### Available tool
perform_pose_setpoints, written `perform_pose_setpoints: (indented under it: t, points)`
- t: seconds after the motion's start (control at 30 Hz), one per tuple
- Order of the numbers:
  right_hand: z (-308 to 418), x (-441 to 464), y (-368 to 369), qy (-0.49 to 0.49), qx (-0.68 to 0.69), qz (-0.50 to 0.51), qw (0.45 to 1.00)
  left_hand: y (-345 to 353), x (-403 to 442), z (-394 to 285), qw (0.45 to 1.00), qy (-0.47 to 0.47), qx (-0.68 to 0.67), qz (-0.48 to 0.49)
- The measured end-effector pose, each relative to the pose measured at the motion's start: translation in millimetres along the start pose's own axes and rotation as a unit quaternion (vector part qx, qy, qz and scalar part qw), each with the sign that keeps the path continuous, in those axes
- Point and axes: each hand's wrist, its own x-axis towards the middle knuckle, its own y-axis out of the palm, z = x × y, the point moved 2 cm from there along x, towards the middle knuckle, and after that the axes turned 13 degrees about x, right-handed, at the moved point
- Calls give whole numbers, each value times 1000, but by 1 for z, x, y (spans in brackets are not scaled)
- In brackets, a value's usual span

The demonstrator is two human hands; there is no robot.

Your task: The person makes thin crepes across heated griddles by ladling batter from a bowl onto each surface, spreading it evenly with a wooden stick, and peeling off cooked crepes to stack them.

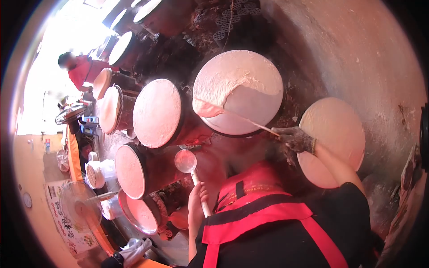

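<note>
My left hand (196,207) is bare and closed round the pale handle of a ladle (186,161), whose round bowl points up and away from me. In my right hand (297,139), which wears a dark knitted glove, is the thin handle of a spatula (208,108). The spatula's broad pale blade lies at the lower left of a large round griddle (259,105). On that griddle a layer of batter (228,73) covers the upper left part with an uneven edge. The rest of its surface looks smooth and pale.
More round pale-topped griddles (156,114) stand to the left, and one (333,140) is beside my right forearm. A person in red (82,69) works at the upper left. A standing fan (80,207) is at the lower left. A wall (353,58) curves along the right.
</note>
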Motion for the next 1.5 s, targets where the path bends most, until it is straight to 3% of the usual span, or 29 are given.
perform_pose_setpoints:
  t: [0.03, 0.13, 0.23, 0.33, 0.47, 0.5, 0.57, 0.6, 0.67, 0.7, 0.73, 0.77, 0.8, 0.83, 0.87, 0.93, 0.97, 1.07, 1.17, 1.2, 1.33, 1.47, 1.5]
  points:
    - [-14, -11, 2, 99, 151, -44, 983, 1, 2, -5, 1000, -1, 5, 13]
    - [-9, 11, 40, -124, 183, -281, 934, 1, 9, -25, 998, -2, 57, 41]
    - [0, 9, 86, 6, 89, -324, 942, -7, 19, -48, 984, 9, 156, 80]
    - [-50, -38, 117, -30, 110, -140, 983, -23, 23, -72, 967, 19, 227, 114]
    - [-81, -117, 178, -112, 26, -199, 973, -64, 33, -99, 959, -7, 252, 132]
    - [-98, -112, 193, -126, 189, -157, 961, -77, 35, -104, 958, -11, 252, 135]
    - [-131, -103, 224, -127, 517, -77, 843, -108, 36, -114, 957, -17, 255, 138]
    - [-96, -59, 271, -181, 558, -112, 802, -122, 34, -119, 960, -9, 246, 134]
    - [-84, 25, 303, -190, 510, -146, 826, -151, 26, -126, 966, 7, 225, 126]
    - [-101, 82, 303, -221, 578, -24, 786, -166, 21, -130, 968, 12, 206, 142]
    - [-110, 139, 304, -232, 585, 28, 777, -179, 14, -132, 972, 25, 175, 153]
    - [-91, 184, 316, -283, 474, -144, 821, -190, 7, -134, 973, 46, 193, 119]
    - [-71, 228, 330, -272, 338, -329, 839, -201, 0, -137, 972, 66, 211, 85]
    - [-47, 250, 342, -281, 312, -338, 843, -210, -7, -139, 973, 72, 206, 69]
    - [-27, 258, 351, -228, 153, -428, 861, -221, -10, -139, 975, 77, 201, 53]
    - [-78, 325, 323, -194, 6, -538, 820, -240, -12, -140, 978, 81, 185, 51]
    - [-54, 297, 342, -176, -19, -562, 808, -248, -11, -140, 979, 82, 179, 53]
    - [-124, 302, 325, -211, -22, -596, 774, -259, -13, -139, 980, 73, 177, 57]
    - [-150, 234, 324, -200, 242, -468, 826, -250, -10, -138, 979, 64, 176, 80]
    - [-116, 188, 343, -182, 287, -453, 824, -246, -10, -137, 978, 61, 176, 89]
    - [-79, 105, 331, -139, 270, -492, 816, -219, -14, -133, 968, 66, 200, 138]
    - [-58, 127, 325, -205, 469, -414, 753, -199, -19, -125, 962, 58, 217, 156]
    - [-54, 140, 334, -229, 443, -422, 757, -192, -19, -122, 961, 56, 219, 157]
